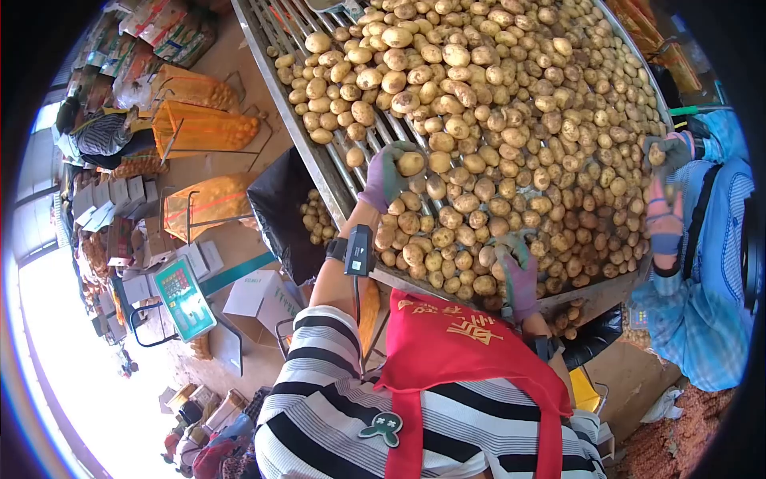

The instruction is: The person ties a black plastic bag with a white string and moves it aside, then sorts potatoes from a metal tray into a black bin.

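Observation:
My left hand (pixel 384 177), in a grey and purple glove, is closed on a potato (pixel 410 164) at the left side of the metal roller table (pixel 341 177). More potatoes (pixel 471 188) lie just right of it. My right hand (pixel 519 275), in a grey-green and pink glove, reaches over the table's near edge. Its fingers are apart and rest among potatoes, some touching the glove. The fingertips are partly lost against the potatoes. Many potatoes, some soil-stained, cover most of the rollers.
At the right, a co-worker in a blue checked sleeve (pixel 686 307) has both hands over the table's edge. A black bag (pixel 283 199) with potatoes hangs at the left edge. Orange mesh sacks (pixel 207 128), a cardboard box (pixel 259 299) and a green-faced panel (pixel 185 297) stand beyond.

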{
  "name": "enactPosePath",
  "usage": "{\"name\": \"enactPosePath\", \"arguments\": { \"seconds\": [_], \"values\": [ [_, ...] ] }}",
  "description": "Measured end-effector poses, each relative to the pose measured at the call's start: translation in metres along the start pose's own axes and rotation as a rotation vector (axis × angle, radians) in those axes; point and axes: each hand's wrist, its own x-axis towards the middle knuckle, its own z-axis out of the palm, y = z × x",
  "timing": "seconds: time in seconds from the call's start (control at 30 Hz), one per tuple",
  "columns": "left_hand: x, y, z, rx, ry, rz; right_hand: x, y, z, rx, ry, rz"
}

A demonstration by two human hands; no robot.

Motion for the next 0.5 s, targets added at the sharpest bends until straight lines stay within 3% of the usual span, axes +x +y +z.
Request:
{"name": "enactPosePath", "arguments": {
  "seconds": [0.1,0.13,0.2,0.23,0.3,0.33,0.4,0.43,0.5],
  "values": [
    [0.016,0.007,-0.001,-1.499,0.392,-0.994,0.004,-0.004,0.000,-0.092,-0.020,-0.041],
    [0.028,0.013,-0.005,-1.498,0.393,-0.993,0.004,-0.006,-0.001,-0.092,-0.021,-0.041],
    [0.067,0.040,-0.026,-0.468,0.323,-0.747,0.005,-0.012,-0.003,-0.010,-0.062,0.046],
    [0.076,0.033,-0.023,-0.468,0.322,-0.747,0.004,-0.018,-0.002,-0.010,-0.061,0.046],
    [0.091,0.020,-0.015,0.393,-0.025,-0.420,0.000,-0.033,0.001,0.001,-0.030,0.044],
    [0.092,0.016,-0.014,0.390,-0.025,-0.415,-0.001,-0.037,0.001,0.000,-0.025,0.040],
    [0.095,0.015,-0.025,-0.051,-0.072,-0.475,-0.001,-0.041,-0.001,0.059,-0.016,0.082],
    [0.086,0.020,-0.029,-0.505,-0.094,-0.618,0.000,-0.039,-0.001,0.067,-0.006,0.080],
    [0.058,0.053,-0.041,-1.114,-0.133,-0.751,-0.001,-0.029,-0.002,0.102,0.055,0.016]
  ]
}}
